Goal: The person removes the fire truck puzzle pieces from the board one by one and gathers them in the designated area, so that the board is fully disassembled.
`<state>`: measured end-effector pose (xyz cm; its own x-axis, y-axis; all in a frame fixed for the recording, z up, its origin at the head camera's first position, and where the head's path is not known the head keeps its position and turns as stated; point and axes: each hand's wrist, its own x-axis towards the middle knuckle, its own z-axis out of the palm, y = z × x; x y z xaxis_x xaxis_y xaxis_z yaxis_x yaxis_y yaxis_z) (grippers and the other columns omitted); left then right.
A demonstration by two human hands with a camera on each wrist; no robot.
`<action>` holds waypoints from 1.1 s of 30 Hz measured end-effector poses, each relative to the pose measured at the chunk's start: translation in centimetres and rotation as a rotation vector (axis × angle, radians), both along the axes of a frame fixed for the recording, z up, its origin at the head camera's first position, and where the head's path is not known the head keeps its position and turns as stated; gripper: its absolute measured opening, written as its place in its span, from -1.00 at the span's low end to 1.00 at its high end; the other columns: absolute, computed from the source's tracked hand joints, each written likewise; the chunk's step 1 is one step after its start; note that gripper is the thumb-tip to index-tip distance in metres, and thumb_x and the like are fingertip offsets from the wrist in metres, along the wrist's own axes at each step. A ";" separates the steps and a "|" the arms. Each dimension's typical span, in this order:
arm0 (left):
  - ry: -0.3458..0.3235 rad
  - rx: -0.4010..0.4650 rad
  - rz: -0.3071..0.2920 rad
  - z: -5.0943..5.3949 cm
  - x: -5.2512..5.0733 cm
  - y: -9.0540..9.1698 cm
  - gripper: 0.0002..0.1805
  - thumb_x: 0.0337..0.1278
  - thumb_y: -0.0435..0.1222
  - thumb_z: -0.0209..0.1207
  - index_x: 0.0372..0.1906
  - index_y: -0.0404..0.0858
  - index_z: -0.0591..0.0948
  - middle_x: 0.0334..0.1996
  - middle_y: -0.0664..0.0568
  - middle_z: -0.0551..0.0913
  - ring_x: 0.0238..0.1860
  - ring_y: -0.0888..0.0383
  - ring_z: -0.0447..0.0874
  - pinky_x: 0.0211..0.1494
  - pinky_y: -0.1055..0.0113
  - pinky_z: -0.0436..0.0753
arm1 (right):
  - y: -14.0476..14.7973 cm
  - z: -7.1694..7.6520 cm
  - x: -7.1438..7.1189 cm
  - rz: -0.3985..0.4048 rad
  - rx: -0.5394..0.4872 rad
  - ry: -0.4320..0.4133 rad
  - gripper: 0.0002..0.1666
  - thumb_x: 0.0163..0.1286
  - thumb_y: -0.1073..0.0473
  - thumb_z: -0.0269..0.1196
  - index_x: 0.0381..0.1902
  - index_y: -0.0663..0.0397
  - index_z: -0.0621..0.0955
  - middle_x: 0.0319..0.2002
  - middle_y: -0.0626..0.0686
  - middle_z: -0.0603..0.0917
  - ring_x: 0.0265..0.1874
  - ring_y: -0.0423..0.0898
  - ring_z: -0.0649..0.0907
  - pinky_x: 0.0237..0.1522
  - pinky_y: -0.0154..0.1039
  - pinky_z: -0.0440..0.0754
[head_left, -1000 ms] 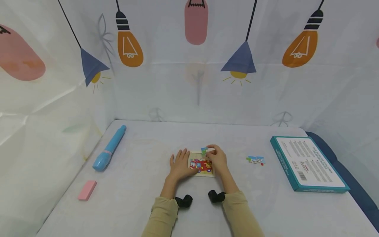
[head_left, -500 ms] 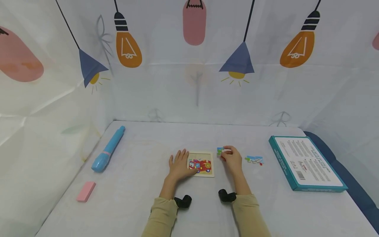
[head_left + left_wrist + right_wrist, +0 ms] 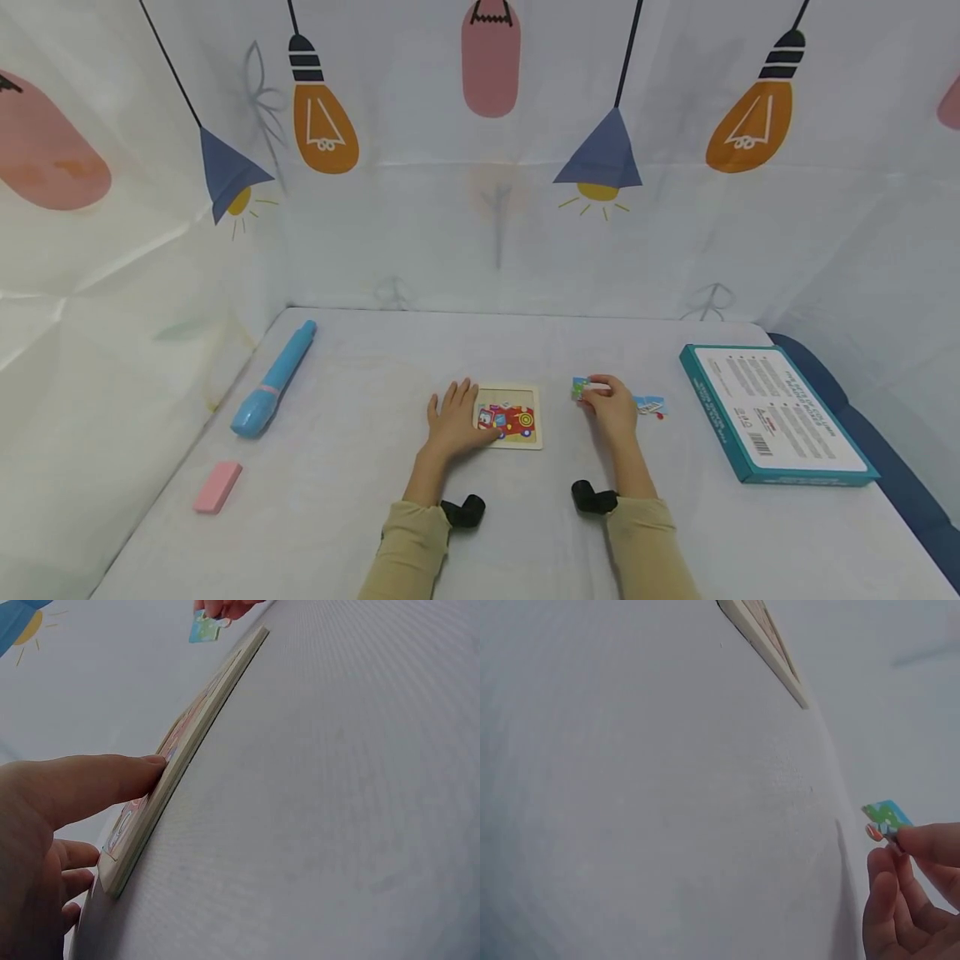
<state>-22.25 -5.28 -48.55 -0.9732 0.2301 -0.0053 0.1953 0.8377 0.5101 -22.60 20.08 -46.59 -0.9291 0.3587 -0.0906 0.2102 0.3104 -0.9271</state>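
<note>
My left hand (image 3: 452, 425) lies with its fingers spread beside a small wooden puzzle tray (image 3: 510, 395). Its thumb (image 3: 139, 776) rests on the tray's near part, straight. A red vehicle picture (image 3: 517, 421) fills the lower part of the tray, while a bare wood strip shows above it. To the right, my right hand (image 3: 615, 410) pinches a blue and green jigsaw piece (image 3: 579, 387) between thumb and fingertips, apart from the tray. Several loose pieces (image 3: 651, 405) lie just beyond the right hand, which partly hides them.
A teal and white box (image 3: 780, 417) lies at the table's right side. On the left are a blue microphone-shaped object (image 3: 273, 379) and a pink block (image 3: 218, 487). A white printed curtain (image 3: 435, 217) stands behind the table.
My right hand has moved right from over the tray with the jigsaw piece, towards the loose pieces. The left hand keeps its place on the tray.
</note>
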 end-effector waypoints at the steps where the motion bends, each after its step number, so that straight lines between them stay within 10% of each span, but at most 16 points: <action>1: 0.002 0.001 0.000 0.0 0.0 0.0 0.00 -0.23 0.12 0.27 0.35 -0.28 0.23 0.39 -0.11 0.14 0.41 -0.10 -0.04 0.34 -0.16 -0.18 | 0.1 0.1 0.1 -0.004 0.004 -0.005 -0.62 0.21 0.31 0.19 0.01 0.27 0.53 -0.36 0.13 0.62 -0.55 -0.28 0.58 -0.50 -0.50 0.51; 33: -0.005 -0.004 0.001 0.1 0.0 0.0 0.00 -0.21 0.12 0.27 0.36 -0.28 0.22 0.39 -0.11 0.14 0.42 -0.09 -0.05 0.35 -0.16 -0.18 | 3.3 0.1 1.3 -0.068 0.423 -0.175 -0.61 0.14 0.19 0.16 -0.07 0.26 0.56 -0.20 0.28 0.64 -0.20 0.21 0.56 -0.24 0.01 0.45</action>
